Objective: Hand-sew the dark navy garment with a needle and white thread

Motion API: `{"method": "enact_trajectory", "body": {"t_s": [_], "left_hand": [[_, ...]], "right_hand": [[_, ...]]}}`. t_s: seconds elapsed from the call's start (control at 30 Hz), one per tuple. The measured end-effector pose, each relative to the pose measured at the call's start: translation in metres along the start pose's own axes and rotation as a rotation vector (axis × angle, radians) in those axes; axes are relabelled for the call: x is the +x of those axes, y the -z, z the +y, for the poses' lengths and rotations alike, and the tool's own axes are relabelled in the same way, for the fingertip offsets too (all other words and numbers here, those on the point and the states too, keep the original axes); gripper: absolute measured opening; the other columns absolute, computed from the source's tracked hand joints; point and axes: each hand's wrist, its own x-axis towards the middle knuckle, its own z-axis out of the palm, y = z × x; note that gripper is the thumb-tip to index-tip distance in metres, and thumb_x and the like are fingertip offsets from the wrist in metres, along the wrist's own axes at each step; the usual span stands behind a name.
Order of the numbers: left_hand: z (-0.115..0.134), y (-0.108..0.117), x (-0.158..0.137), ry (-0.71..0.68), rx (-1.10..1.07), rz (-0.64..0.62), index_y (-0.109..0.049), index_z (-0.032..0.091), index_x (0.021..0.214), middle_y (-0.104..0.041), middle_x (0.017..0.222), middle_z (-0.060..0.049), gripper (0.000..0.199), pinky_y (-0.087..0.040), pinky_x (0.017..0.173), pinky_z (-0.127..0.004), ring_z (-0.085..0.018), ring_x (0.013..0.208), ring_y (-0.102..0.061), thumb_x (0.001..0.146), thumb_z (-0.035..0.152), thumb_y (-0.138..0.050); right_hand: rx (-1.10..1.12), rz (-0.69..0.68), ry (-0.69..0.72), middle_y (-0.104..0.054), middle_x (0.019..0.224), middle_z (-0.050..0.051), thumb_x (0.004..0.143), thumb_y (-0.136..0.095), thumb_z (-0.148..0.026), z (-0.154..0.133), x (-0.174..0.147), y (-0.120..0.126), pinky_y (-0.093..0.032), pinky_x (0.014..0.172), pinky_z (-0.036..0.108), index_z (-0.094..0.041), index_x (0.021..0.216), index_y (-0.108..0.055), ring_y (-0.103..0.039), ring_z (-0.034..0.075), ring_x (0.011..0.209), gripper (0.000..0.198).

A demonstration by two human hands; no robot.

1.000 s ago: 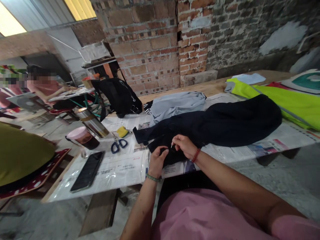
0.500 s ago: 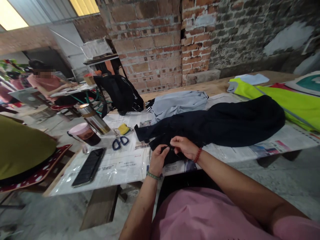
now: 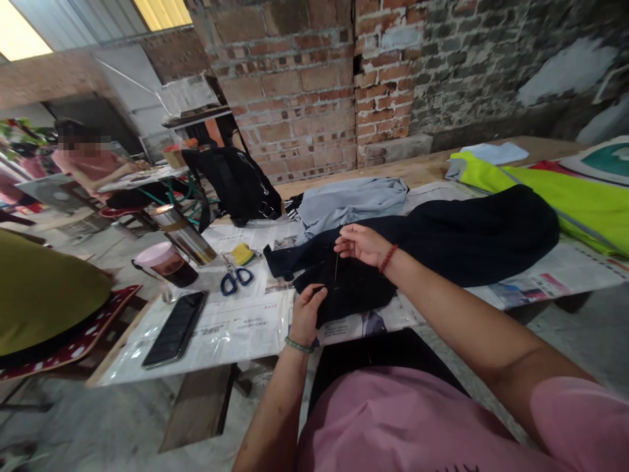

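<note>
A dark navy garment (image 3: 462,239) lies across the newspaper-covered table, its near end bunched in front of me. My left hand (image 3: 308,307) pinches the edge of that dark cloth between thumb and forefinger. Above the cloth, my right hand (image 3: 362,245) is raised with thumb and forefinger pinched together. A thin taut thread (image 3: 336,267) runs from those fingertips down to the cloth near the left hand. Whether a needle is in the fingers is too small to make out.
Left of the cloth lie blue-handled scissors (image 3: 236,280), a yellow object (image 3: 242,254), a phone (image 3: 175,328), a lidded cup (image 3: 167,263) and a steel flask (image 3: 183,233). Behind are a black bag (image 3: 238,187) and grey cloth (image 3: 351,203). A yellow vest (image 3: 565,203) and an iron (image 3: 607,160) sit right.
My right hand has lifted up and away from the left, drawing the thread out above the cloth. The left hand stays pinched on the dark garment, almost unmoved.
</note>
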Motion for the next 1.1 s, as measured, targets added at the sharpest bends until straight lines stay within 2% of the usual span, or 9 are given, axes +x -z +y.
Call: {"method": "enact_trajectory", "body": {"t_s": [0.2, 0.37, 0.43, 0.6, 0.77, 0.83, 0.93, 1.1], "left_hand": [[-0.002, 0.001, 0.001, 0.002, -0.046, 0.036, -0.062, 0.018, 0.072, -0.061, 0.061, 0.005, 0.020, -0.042, 0.052, -0.020, -0.010, 0.056, -0.055, 0.057, 0.031, -0.067], [-0.001, 0.000, 0.000, 0.018, -0.121, 0.046, -0.063, 0.017, 0.074, -0.062, 0.063, 0.004, 0.020, -0.043, 0.053, -0.021, -0.010, 0.056, -0.056, 0.057, 0.027, -0.069], [-0.001, 0.000, 0.000, 0.037, -0.156, 0.051, -0.064, 0.017, 0.076, -0.064, 0.065, 0.003, 0.022, -0.044, 0.055, -0.021, -0.011, 0.058, -0.057, 0.056, 0.025, -0.070], [0.001, 0.002, -0.002, 0.056, -0.196, 0.013, -0.065, 0.017, 0.078, -0.065, 0.067, 0.001, 0.023, -0.045, 0.058, -0.022, -0.012, 0.062, -0.059, 0.057, 0.023, -0.070], [0.001, 0.002, -0.003, 0.053, -0.192, -0.029, -0.063, 0.017, 0.075, -0.063, 0.062, 0.003, 0.022, -0.044, 0.053, -0.021, -0.010, 0.055, -0.056, 0.056, 0.024, -0.070], [0.001, 0.002, -0.003, 0.053, -0.193, -0.029, -0.062, 0.016, 0.073, -0.062, 0.060, 0.003, 0.021, -0.043, 0.052, -0.020, -0.009, 0.053, -0.055, 0.056, 0.025, -0.071], [0.000, 0.002, -0.002, 0.056, -0.182, -0.034, -0.062, 0.017, 0.072, -0.062, 0.060, 0.003, 0.020, -0.043, 0.052, -0.020, -0.009, 0.053, -0.054, 0.056, 0.026, -0.071], [-0.001, 0.002, -0.002, 0.053, -0.166, -0.039, -0.062, 0.017, 0.072, -0.062, 0.060, 0.003, 0.020, -0.043, 0.052, -0.019, -0.009, 0.053, -0.054, 0.057, 0.027, -0.071]], "right_hand": [[-0.027, -0.007, 0.092, -0.060, 0.065, 0.000, 0.084, -0.044, -0.011, -0.026, 0.018, 0.005, -0.050, 0.049, 0.021, -0.015, 0.076, -0.045, -0.063, 0.011, 0.057, 0.009], [-0.097, -0.036, 0.097, -0.060, 0.064, -0.002, 0.082, -0.049, -0.018, -0.027, 0.018, 0.003, -0.048, 0.046, 0.020, -0.017, 0.080, -0.045, -0.061, 0.009, 0.051, 0.004], [-0.216, -0.073, 0.078, -0.058, 0.061, -0.004, 0.082, -0.049, -0.020, -0.017, 0.014, 0.001, -0.045, 0.042, 0.018, -0.018, 0.083, -0.047, -0.057, 0.008, 0.045, 0.003], [-0.765, -0.204, 0.042, -0.056, 0.056, -0.004, 0.072, -0.047, -0.007, 0.021, -0.003, -0.006, -0.036, 0.039, 0.015, -0.015, 0.078, -0.059, -0.051, 0.005, 0.039, 0.016], [-1.018, -0.389, 0.062, -0.062, 0.065, -0.003, 0.064, -0.044, -0.002, 0.036, -0.014, -0.003, -0.040, 0.056, 0.017, -0.016, 0.077, -0.066, -0.054, 0.007, 0.056, 0.029], [-1.030, -0.433, 0.049, -0.063, 0.068, -0.002, 0.062, -0.044, -0.003, 0.035, -0.016, 0.001, -0.040, 0.059, 0.017, -0.015, 0.079, -0.067, -0.054, 0.007, 0.061, 0.031], [-0.988, -0.504, 0.001, -0.061, 0.066, -0.003, 0.063, -0.043, -0.007, 0.033, -0.020, 0.007, -0.039, 0.057, 0.017, -0.014, 0.083, -0.066, -0.051, 0.007, 0.057, 0.031], [-0.867, -0.498, -0.060, -0.060, 0.066, -0.004, 0.063, -0.044, -0.010, 0.037, -0.026, 0.010, -0.037, 0.053, 0.016, -0.014, 0.087, -0.065, -0.049, 0.006, 0.054, 0.032]]}}
